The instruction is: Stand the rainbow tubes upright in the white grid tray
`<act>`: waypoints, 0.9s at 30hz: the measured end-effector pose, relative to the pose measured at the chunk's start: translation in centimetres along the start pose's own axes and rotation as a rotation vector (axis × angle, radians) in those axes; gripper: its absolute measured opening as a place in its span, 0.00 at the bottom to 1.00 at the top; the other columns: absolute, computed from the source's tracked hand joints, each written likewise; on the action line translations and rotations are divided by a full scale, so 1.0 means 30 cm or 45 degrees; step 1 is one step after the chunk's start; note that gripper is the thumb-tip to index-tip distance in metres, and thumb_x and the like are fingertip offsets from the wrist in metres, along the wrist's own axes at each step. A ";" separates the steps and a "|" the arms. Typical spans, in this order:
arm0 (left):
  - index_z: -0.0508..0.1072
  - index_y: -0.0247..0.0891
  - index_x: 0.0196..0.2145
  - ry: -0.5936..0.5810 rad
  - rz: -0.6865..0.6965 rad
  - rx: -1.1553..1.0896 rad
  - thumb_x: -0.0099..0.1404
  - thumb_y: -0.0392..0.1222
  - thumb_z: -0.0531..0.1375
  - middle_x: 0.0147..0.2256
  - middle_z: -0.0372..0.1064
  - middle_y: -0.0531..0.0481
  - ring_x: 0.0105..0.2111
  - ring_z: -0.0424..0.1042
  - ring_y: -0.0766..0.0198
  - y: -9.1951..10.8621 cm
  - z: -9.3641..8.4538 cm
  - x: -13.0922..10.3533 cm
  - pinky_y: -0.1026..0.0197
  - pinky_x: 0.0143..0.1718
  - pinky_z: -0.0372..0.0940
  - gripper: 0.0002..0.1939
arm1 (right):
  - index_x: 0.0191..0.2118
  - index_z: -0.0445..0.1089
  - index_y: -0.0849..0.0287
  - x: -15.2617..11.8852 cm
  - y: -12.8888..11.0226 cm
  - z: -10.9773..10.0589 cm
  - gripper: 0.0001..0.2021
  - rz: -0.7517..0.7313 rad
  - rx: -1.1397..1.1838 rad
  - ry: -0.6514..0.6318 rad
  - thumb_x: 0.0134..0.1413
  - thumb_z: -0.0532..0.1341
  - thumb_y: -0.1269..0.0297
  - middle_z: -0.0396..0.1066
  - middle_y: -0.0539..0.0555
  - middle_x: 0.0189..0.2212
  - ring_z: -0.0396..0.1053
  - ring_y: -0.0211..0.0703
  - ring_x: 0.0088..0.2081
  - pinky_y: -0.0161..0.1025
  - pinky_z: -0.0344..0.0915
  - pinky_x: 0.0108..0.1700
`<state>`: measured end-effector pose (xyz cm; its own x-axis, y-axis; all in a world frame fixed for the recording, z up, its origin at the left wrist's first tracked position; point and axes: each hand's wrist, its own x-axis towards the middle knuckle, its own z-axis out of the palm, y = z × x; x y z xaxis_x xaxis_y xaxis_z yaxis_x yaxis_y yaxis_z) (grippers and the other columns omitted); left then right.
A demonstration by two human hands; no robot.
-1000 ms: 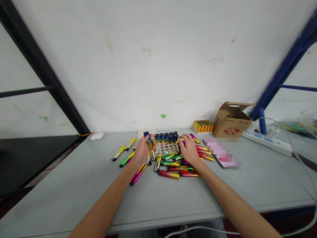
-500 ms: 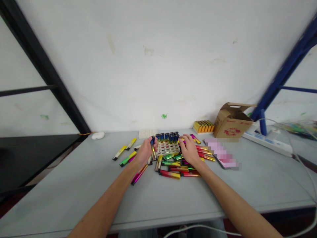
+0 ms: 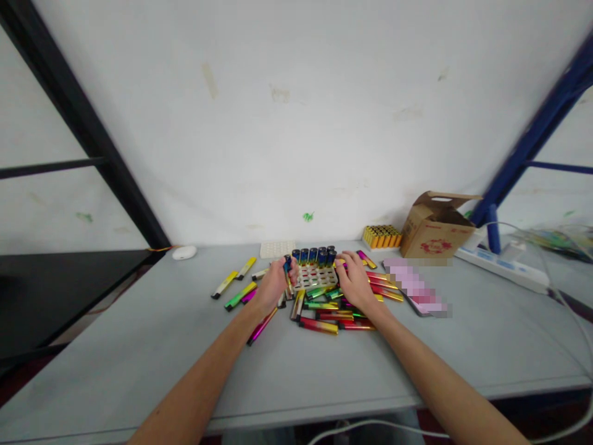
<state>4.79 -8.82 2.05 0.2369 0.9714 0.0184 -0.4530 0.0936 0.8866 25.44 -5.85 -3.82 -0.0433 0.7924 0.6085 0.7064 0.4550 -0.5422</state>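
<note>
A pale perforated tray [image 3: 315, 277] lies in the middle of the table, with several blue-and-gold lighters [image 3: 313, 255] standing upright along its back rows. At the tray's left side, my left hand [image 3: 275, 283] is closed around a lighter [image 3: 288, 270] with a blue upper end, held nearly upright. My right hand [image 3: 353, 277] is at the tray's right edge with its fingers bent downward; what lies under the fingertips is hidden. Loose metallic lighters in red, green, yellow and magenta [image 3: 319, 326] lie scattered in front of the tray and on both sides of it.
Behind, another pale tray [image 3: 277, 250] lies near the wall. An orange-filled tray [image 3: 382, 237] stands beside an open cardboard box [image 3: 435, 228]. A phone with a pink screen [image 3: 414, 285], a power strip [image 3: 504, 268] and a white case [image 3: 184, 253] also lie on the table.
The lighter in my left hand has shifted slightly right and down, closer to the tray, its blue end more enclosed by the fingers. My right hand has hardly moved.
</note>
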 end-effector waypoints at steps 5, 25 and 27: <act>0.61 0.37 0.24 -0.032 0.002 -0.078 0.66 0.45 0.45 0.20 0.53 0.55 0.20 0.56 0.67 0.000 -0.002 -0.003 0.66 0.22 0.60 0.16 | 0.45 0.68 0.60 0.000 -0.001 -0.001 0.17 0.003 0.003 -0.002 0.63 0.47 0.57 0.65 0.63 0.48 0.61 0.52 0.54 0.53 0.58 0.58; 0.61 0.37 0.24 -0.030 -0.077 -0.043 0.65 0.42 0.45 0.20 0.52 0.55 0.19 0.56 0.68 -0.008 0.000 -0.012 0.67 0.21 0.58 0.14 | 0.45 0.67 0.59 -0.005 -0.010 -0.005 0.16 -0.015 0.048 0.029 0.64 0.47 0.57 0.65 0.62 0.48 0.62 0.51 0.53 0.54 0.58 0.57; 0.62 0.37 0.24 -0.064 -0.080 -0.060 0.64 0.43 0.45 0.20 0.52 0.55 0.19 0.56 0.68 -0.014 0.002 -0.011 0.67 0.20 0.57 0.14 | 0.48 0.65 0.60 -0.004 -0.016 -0.009 0.16 0.008 0.074 0.057 0.63 0.48 0.57 0.65 0.63 0.48 0.61 0.52 0.53 0.54 0.58 0.57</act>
<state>4.96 -9.19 1.69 0.3081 0.9513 -0.0121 -0.4755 0.1650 0.8641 25.31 -6.28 -3.48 -0.0066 0.7769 0.6296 0.6643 0.4740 -0.5780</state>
